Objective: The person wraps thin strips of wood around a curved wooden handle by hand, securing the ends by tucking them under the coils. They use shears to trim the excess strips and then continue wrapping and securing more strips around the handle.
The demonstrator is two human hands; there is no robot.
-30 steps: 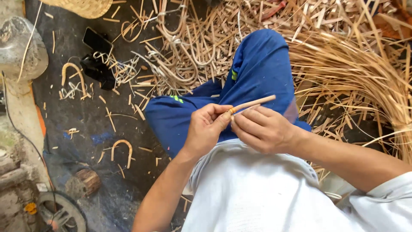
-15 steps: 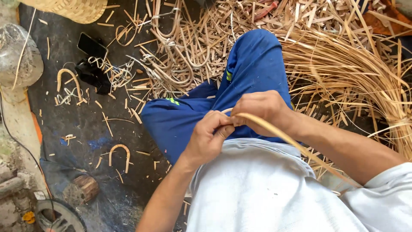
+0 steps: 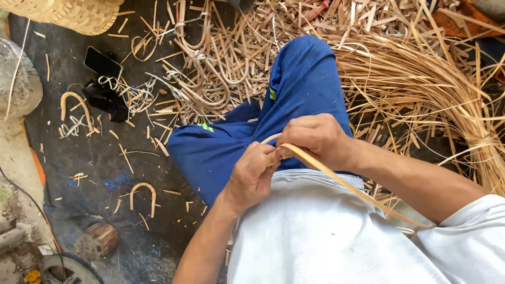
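Both hands meet over my lap, above my blue trousers (image 3: 300, 89). My left hand (image 3: 253, 174) pinches the near end of a thin pale cane strip (image 3: 347, 184), fingers closed around it. My right hand (image 3: 317, 138) curls over the same strip just to the right, bending it. The strip runs from the hands down and to the right across my white shirt, past my right forearm. Its short end curves up between the two hands.
A big bundle of split cane (image 3: 442, 89) lies at the right, with loose strips and bent offcuts (image 3: 210, 63) ahead. A woven basket (image 3: 68, 13) sits top left, a dark phone (image 3: 102, 62) below it, and a small wood stump (image 3: 100, 239) on the dark mat.
The short stick end held up between both hands a second ago is now a long strip drawn down to the right over my shirt. My right hand has moved up over my left.
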